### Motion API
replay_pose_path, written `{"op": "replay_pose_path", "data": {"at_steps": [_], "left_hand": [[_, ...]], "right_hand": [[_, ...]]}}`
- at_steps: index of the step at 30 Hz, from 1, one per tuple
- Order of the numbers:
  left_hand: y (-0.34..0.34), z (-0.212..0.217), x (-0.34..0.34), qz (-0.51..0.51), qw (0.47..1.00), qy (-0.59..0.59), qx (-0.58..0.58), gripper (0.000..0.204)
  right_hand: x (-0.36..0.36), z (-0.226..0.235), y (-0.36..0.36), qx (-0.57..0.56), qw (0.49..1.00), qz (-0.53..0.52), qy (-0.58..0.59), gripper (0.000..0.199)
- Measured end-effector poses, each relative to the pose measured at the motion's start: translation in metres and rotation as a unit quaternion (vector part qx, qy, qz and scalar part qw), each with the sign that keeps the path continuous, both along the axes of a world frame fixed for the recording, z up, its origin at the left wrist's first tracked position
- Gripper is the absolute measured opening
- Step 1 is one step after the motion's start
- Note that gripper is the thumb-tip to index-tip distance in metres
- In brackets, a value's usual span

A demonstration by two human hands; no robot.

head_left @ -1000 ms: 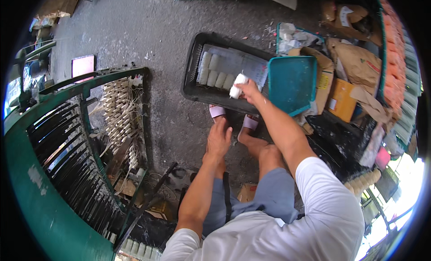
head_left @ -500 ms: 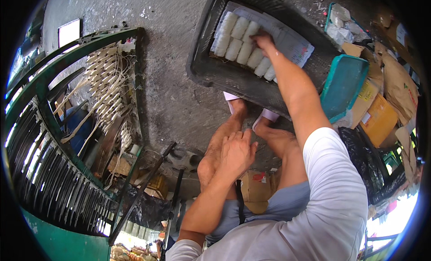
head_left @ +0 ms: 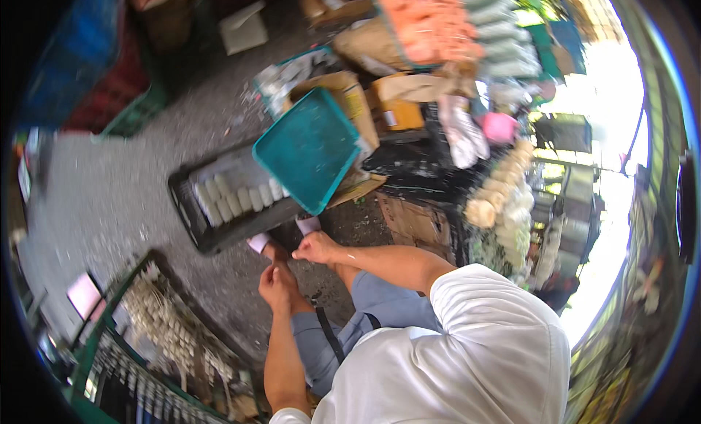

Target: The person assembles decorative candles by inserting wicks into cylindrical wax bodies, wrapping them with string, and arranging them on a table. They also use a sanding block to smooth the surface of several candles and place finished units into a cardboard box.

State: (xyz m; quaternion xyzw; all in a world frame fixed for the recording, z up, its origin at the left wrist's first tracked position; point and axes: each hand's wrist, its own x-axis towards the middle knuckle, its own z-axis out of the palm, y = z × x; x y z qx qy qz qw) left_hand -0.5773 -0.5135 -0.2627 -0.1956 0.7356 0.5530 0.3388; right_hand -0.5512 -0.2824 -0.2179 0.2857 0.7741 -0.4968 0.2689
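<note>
My left hand is in front of my knee with its fingers curled together. A little farther and to the right, my right hand is closed too, its fingertips pinched toward the left. Whatever either hand may hold is too small or blurred to make out. Beyond my feet lies a black plastic crate, with white thread rolls packed in rows over a pale sheet. A teal tray covers the crate's right end, seen from above.
At lower left stands a green frame bearing many white spools. Cardboard, black plastic and a pink bundle crowd the right. Orange bundles lie at the far right, stacked crates at the far left.
My right hand has left the rolls in the crate and come back close to my left hand. My left hand has curled up. The view has swung to the right.
</note>
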Motion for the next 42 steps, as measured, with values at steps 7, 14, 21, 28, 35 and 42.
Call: {"op": "replay_pose_path", "data": {"at_steps": [7, 14, 21, 28, 35, 42], "left_hand": [[-0.055, 0.098, -0.116, -0.173, 0.979, -0.096, -0.039, 0.015], [-0.007, 0.172, -0.2, -0.278, 0.956, -0.066, -0.067, 0.017], [0.171, 0.184, -0.148, -0.512, 0.854, 0.085, -0.026, 0.031], [0.311, 0.27, 0.044, -0.689, 0.682, 0.244, 0.015, 0.044], [0.353, 0.346, 0.21, -0.858, 0.447, 0.252, 0.01, 0.05], [0.359, 0.358, 0.227, -0.857, 0.452, 0.247, -0.009, 0.047]], "right_hand": [[0.201, 0.143, 0.047, 0.146, 0.951, -0.261, -0.085, 0.037], [0.377, 0.221, -0.025, 0.076, 0.801, -0.571, -0.159, 0.019], [0.458, 0.208, -0.107, 0.012, 0.712, -0.671, -0.206, 0.041], [0.499, 0.218, -0.027, 0.243, 0.813, -0.526, -0.048, 0.026], [0.438, 0.238, 0.185, 0.51, 0.781, -0.291, 0.21, 0.029], [0.513, 0.197, 0.212, 0.522, 0.822, -0.145, 0.177, 0.032]]}}
